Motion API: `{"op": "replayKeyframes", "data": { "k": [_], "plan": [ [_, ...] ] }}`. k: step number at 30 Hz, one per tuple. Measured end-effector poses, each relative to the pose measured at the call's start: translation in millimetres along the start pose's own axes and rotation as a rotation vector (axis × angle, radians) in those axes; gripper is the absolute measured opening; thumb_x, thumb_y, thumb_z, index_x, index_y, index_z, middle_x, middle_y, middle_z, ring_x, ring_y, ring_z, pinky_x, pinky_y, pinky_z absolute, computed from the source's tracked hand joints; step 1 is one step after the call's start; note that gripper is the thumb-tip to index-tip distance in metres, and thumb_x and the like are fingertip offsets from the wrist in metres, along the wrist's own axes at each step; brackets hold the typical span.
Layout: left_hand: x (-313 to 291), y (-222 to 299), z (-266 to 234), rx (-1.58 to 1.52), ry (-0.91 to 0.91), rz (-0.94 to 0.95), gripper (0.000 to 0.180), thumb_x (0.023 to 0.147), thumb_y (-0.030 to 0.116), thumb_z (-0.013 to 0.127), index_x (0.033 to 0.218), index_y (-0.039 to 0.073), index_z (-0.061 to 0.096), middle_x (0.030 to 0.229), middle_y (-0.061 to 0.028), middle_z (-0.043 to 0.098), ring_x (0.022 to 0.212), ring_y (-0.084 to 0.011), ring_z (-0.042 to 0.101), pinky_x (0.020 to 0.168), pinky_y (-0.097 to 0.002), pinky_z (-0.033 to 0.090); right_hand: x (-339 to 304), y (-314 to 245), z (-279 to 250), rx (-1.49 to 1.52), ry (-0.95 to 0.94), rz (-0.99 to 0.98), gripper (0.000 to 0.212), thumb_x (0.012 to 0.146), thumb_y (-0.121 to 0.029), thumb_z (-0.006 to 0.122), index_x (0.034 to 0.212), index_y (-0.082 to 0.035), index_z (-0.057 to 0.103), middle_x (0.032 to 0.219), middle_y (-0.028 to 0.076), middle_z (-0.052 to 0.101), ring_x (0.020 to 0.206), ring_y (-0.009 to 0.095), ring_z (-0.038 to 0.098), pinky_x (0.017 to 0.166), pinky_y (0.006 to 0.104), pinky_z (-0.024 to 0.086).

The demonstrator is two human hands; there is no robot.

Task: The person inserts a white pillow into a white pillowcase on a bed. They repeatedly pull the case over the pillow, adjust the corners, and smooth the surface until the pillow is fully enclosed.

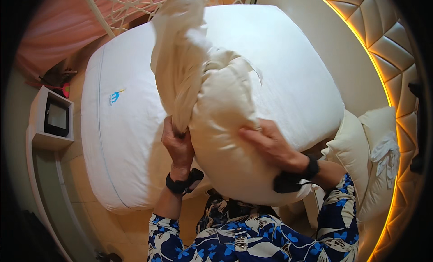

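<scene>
In front of me a plump cream pillow is held up over the near side of the bed. A loose length of cream cloth, which looks like a pillowcase, rises along the pillow's left side, its top smeared by motion. My left hand is closed around the gathered lower part of this cloth, against the pillow. On the other side my right hand grips the pillow, thumb on its face and the other fingers partly hidden. Both wrists wear dark bands.
Beneath the pillow is a bed with a white mattress cover. More cream pillows lean at the right, with a crumpled white cloth on them. A padded, lit headboard curves along the right. A white cabinet stands at left.
</scene>
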State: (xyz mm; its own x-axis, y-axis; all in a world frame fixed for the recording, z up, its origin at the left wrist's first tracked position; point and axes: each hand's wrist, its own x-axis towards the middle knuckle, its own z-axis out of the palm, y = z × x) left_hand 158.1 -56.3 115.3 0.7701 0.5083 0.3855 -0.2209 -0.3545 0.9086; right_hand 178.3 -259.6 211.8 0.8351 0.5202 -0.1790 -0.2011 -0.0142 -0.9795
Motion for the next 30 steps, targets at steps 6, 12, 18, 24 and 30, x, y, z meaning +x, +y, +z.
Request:
{"op": "replayKeyframes", "data": {
  "k": [6,12,18,24,30],
  "plan": [
    [-10.2,-82.5,-27.2,0.269,0.061,-0.21,0.024,0.081,0.016,0.065,0.093,-0.002,0.055,0.083,-0.0097,0.062,0.075,-0.0172,0.055,0.069,-0.0303,0.046,66.1,106.5,30.8,-0.463,-0.206,0.026,0.03,0.091,-0.029,0.057,0.092,0.001,0.057,0.073,0.001,0.054,0.069,0.008,0.05,0.058,0.025,0.042],
    [-21.6,-109.1,-77.7,0.253,0.247,-0.3,0.028,0.085,0.022,0.06,0.096,-0.002,0.054,0.081,-0.0118,0.061,0.075,-0.0205,0.055,0.07,-0.0333,0.046,71.7,92.2,52.5,-0.449,-0.418,-0.171,0.046,0.083,-0.045,0.063,0.097,-0.002,0.055,0.081,0.015,0.057,0.074,0.026,0.056,0.065,0.035,0.045],
    [2.9,-122.8,-100.4,0.287,0.356,-0.274,0.037,0.075,0.016,0.071,0.102,-0.003,0.054,0.092,-0.0106,0.06,0.082,-0.0194,0.056,0.075,-0.0306,0.046,79.5,103.4,48.8,-0.653,-0.768,-0.509,0.062,0.082,-0.043,0.063,0.127,-0.005,0.045,0.112,0.017,0.05,0.099,0.033,0.052,0.079,0.0387,0.046],
    [4.1,-109.7,-101.1,0.429,0.379,-0.251,0.041,0.076,0.016,0.07,0.108,-0.003,0.053,0.098,-0.0129,0.062,0.089,-0.0222,0.058,0.081,-0.0317,0.046,126.8,114.1,53.3,-0.383,-0.844,-0.478,0.029,0.078,-0.026,0.068,0.094,-0.002,0.064,0.077,0.012,0.058,0.063,0.031,0.057,0.063,0.0382,0.047],
    [-7.8,-112.7,-110.9,0.499,0.418,-0.2,0.037,0.077,0.01,0.067,0.108,-0.003,0.053,0.1,-0.0127,0.061,0.092,-0.0239,0.058,0.083,-0.0321,0.045,152.7,110.2,61.1,-0.728,-0.507,-0.84,0.052,0.074,-0.023,0.071,0.119,-0.006,0.052,0.129,0.017,0.045,0.117,0.034,0.046,0.09,0.0417,0.04]
  ]
}}
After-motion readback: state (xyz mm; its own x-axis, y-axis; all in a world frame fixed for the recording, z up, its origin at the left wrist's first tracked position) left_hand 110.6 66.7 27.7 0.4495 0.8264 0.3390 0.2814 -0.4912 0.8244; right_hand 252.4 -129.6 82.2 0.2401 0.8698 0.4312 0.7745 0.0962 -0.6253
